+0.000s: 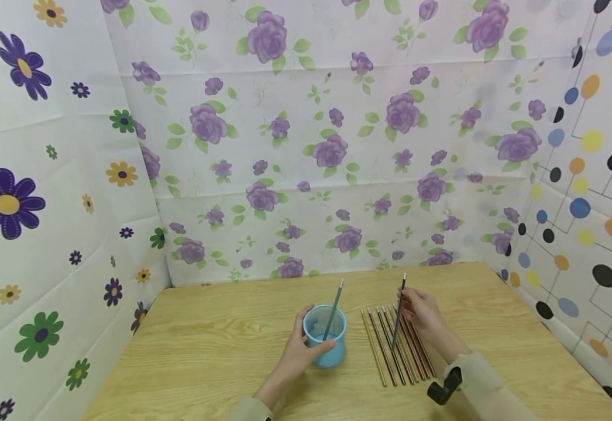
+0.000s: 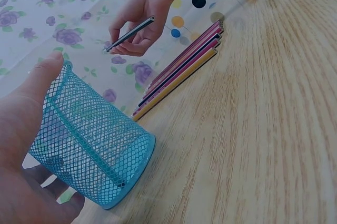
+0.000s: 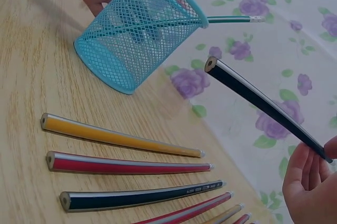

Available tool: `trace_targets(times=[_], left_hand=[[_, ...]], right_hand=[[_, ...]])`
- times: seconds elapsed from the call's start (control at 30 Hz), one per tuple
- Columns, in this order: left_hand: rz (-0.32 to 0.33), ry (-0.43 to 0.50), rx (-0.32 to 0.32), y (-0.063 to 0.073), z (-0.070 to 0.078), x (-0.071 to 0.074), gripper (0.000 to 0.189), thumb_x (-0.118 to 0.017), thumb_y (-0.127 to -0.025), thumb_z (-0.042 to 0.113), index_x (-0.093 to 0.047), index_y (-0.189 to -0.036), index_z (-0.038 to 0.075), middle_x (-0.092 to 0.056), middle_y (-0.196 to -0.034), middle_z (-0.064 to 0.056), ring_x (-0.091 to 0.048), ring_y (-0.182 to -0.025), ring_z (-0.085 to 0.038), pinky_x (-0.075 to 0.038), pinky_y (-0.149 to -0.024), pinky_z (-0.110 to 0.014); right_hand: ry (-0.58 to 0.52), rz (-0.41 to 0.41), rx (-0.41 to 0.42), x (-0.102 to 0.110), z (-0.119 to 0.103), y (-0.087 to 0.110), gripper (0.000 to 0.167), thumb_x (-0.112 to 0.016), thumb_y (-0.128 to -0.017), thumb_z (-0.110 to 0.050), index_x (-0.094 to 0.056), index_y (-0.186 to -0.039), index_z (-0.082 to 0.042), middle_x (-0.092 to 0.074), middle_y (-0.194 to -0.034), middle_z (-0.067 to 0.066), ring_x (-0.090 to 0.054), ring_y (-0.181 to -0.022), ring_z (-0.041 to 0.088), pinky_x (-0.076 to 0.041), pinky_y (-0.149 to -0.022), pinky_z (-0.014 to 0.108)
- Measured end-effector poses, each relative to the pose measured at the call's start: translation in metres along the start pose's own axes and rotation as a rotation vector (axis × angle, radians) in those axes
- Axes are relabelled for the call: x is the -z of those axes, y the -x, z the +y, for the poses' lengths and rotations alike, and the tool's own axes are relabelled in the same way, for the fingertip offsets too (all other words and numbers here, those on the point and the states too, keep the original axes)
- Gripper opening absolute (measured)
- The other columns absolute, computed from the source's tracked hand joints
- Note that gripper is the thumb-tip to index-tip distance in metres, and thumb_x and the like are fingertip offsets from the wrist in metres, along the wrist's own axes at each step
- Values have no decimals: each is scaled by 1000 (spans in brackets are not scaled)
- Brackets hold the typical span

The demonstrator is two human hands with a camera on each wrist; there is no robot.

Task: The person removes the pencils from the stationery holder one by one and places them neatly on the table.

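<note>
A light-blue mesh pencil cup (image 1: 332, 355) stands on the table, and my left hand (image 1: 296, 352) grips it from the left, thumb at the near side and fingers round the far side. One green pencil (image 3: 231, 19) with a white eraser leans inside it and sticks out past the rim. To the right, my right hand (image 1: 426, 314) pinches a dark pencil (image 3: 263, 103) near its eraser end, its unsharpened tip pointing down above a row of pencils. In that row lie a yellow pencil (image 3: 116, 135), a red pencil (image 3: 126, 164), a dark pencil (image 3: 147, 196) and several more, side by side.
The wood-grain table (image 1: 206, 339) reaches back to a cloth wall (image 1: 295, 158) with purple flowers. A daisy-patterned cloth (image 1: 64, 234) hangs on the left and a dotted cloth (image 1: 564, 175) on the right. A black wrist device (image 1: 444, 387) sits at the right sleeve.
</note>
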State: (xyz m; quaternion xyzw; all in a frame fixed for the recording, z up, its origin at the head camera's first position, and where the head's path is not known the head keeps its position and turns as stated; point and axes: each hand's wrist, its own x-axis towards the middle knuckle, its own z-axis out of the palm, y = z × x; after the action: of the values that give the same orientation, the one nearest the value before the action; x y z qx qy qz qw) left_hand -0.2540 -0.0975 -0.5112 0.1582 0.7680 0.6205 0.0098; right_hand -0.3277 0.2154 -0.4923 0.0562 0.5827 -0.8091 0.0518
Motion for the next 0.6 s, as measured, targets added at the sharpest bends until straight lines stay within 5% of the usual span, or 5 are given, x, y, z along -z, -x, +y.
trace_targets(times=[0.17, 0.4, 0.6], left_hand=[[-1, 9, 3, 0, -1, 0, 88, -74, -86, 28, -18, -152, 19, -38, -148, -16, -37, -135, -44, -37, -106, -63], [-7, 13, 1, 0, -1, 0, 87, -74, -86, 27, -18, -152, 17, -39, -146, -17, -39, -133, -44, -42, -101, -59], [2, 11, 2, 0, -1, 0, 87, -74, -86, 27, -19, -152, 17, -39, -147, -17, -39, -133, -43, -40, -103, -60]], right_hand=[[-30, -2, 4, 4, 1, -1, 15, -48, -101, -18, -62, -100, -15, -63, -93, -6, -59, -82, 5, -52, -74, 17], [-21, -16, -13, 7, -1, 1, 16, -46, -102, -18, -62, -102, -14, -63, -87, -6, -52, -70, 5, -39, -55, 17], [-2, -6, -18, 10, -2, 1, 17, -46, -102, -18, -63, -102, -14, -64, -85, -6, -52, -68, 4, -41, -54, 16]])
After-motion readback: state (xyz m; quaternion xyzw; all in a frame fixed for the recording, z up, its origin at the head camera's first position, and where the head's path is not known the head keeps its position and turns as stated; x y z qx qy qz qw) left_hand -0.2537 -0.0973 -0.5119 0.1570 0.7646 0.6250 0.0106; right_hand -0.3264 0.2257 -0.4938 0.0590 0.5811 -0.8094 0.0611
